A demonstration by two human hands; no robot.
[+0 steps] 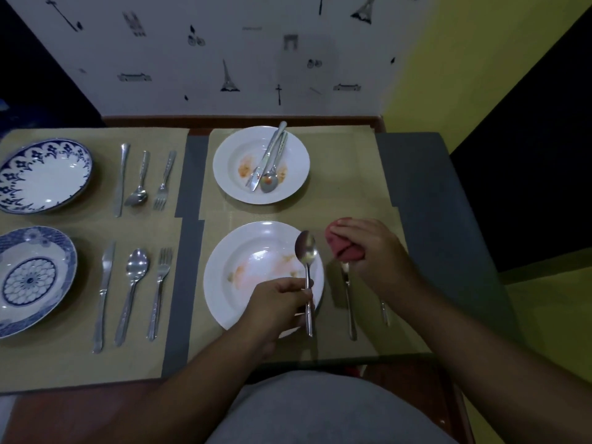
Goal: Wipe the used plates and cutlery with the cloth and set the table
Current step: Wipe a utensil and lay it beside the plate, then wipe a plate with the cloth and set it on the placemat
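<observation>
- We find the left hand (282, 299) curled round the lower handle of a spoon (306, 251), which it holds over the right rim of the near white plate (213, 283).
- The spoon's long axis runs near to far, with its bowl pointing away from the person and facing up.
- The right hand (371, 251) grips a bunched red cloth (339, 248), with its fingers wrapped over the top. The cloth hangs just above the placemat (346, 174).
- Governing relation: the cloth lies just to the right of the spoon bowl, near it but apart. The right hand is the closer of the 2 to the bowl. In our judgement a short move leftward would bring the cloth onto the spoon.
- The near plate shows orange smears and looks unwiped.
- 2 cutlery pieces (349, 302) lie on the mat right of that plate, handles toward the person. The right forearm partly hides the outer one, so we cannot tell its type.
- The far white plate (224, 149) is stained and carries a pile of cutlery (269, 161), apparently untouched.
- On the left of the counter (426, 187), 2 blue-patterned plates (41, 174) each have a knife, spoon and fork laid alongside.
- We judge the task about half done.
</observation>
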